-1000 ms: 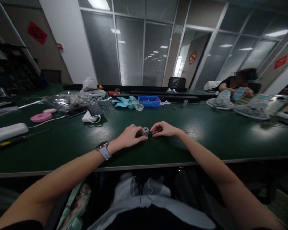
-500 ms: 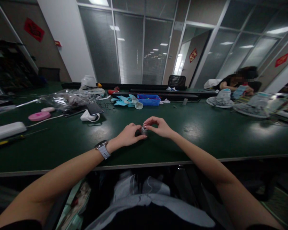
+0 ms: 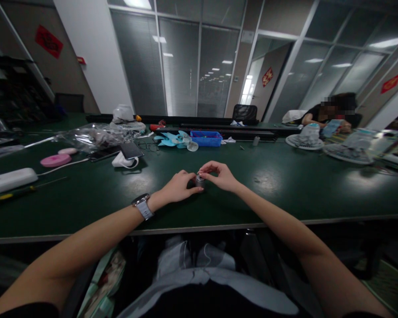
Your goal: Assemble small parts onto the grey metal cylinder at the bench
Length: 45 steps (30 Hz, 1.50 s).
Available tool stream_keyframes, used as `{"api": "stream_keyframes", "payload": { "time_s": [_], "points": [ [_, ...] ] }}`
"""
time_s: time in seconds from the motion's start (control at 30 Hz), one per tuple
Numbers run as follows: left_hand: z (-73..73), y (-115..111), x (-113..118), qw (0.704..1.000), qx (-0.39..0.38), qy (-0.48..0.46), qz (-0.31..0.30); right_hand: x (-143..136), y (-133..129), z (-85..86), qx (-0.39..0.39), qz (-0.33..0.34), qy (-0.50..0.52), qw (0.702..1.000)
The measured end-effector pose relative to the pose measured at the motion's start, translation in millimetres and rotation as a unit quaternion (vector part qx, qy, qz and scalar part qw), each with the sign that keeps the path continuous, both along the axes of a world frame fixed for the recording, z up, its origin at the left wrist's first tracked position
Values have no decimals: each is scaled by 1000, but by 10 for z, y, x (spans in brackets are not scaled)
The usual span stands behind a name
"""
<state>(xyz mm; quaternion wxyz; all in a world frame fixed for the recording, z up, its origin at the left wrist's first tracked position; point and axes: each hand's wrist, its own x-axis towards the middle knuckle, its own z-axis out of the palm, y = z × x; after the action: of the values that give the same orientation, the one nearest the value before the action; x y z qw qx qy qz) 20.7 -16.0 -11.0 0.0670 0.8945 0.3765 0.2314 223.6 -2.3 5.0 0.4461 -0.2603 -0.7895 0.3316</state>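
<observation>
A small grey cylinder (image 3: pixel 200 181) stands upright on the green table (image 3: pixel 225 212), roughly in front of my body. My left hand (image 3: pixel 179 186), with a watch (image 3: pixel 142 205) at its wrist, grips the cylinder's side between thumb and fingers. From the right, my right hand (image 3: pixel 220 176) reaches over the cylinder's top, thumb and fingertips pinched together at its rim. Whatever lies between those fingertips is too small to make out.
Behind my hands are a blue bin (image 3: pixel 206 138), light-blue gloves (image 3: pixel 175 140) and another small grey cylinder (image 3: pixel 255 141). On the left lie a white charger (image 3: pixel 122 160), a pink round object (image 3: pixel 56 160) and a power strip (image 3: pixel 11 180). A person (image 3: pixel 331 117) sits at the far right behind fan parts (image 3: pixel 305 138).
Both hands stay at the cylinder in almost the same pose. The whole view has shifted very slightly.
</observation>
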Motion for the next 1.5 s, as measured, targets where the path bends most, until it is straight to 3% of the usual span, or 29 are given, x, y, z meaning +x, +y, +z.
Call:
{"api": "stream_keyframes", "payload": {
  "time_s": [0.2,0.37,0.63,0.9,1.17,1.33,1.5],
  "points": [
    [-17,8,-10,1000,0,-9,-3,-1,-17,7,34,-8,-31,999],
    [-24,7,-6,1000,3,-19,-15,1,-48,15,14,5,-28,999],
    [-2,-1,-3,1000,2,-11,-9,-51,-18,12,3,-65,-5,998],
    [13,-23,-1,1000,-10,-11,-4,-63,-11,-16,-34,-74,4,997],
    [21,-21,-2,1000,-3,3,8,92,167,-11,-88,-73,99,989],
    [35,-33,-3,1000,0,3,12,408,327,-26,-99,-32,-30,994],
    [26,-27,-6,1000,-4,9,12,527,381,-73,-168,41,-155,973]
  ]
}}
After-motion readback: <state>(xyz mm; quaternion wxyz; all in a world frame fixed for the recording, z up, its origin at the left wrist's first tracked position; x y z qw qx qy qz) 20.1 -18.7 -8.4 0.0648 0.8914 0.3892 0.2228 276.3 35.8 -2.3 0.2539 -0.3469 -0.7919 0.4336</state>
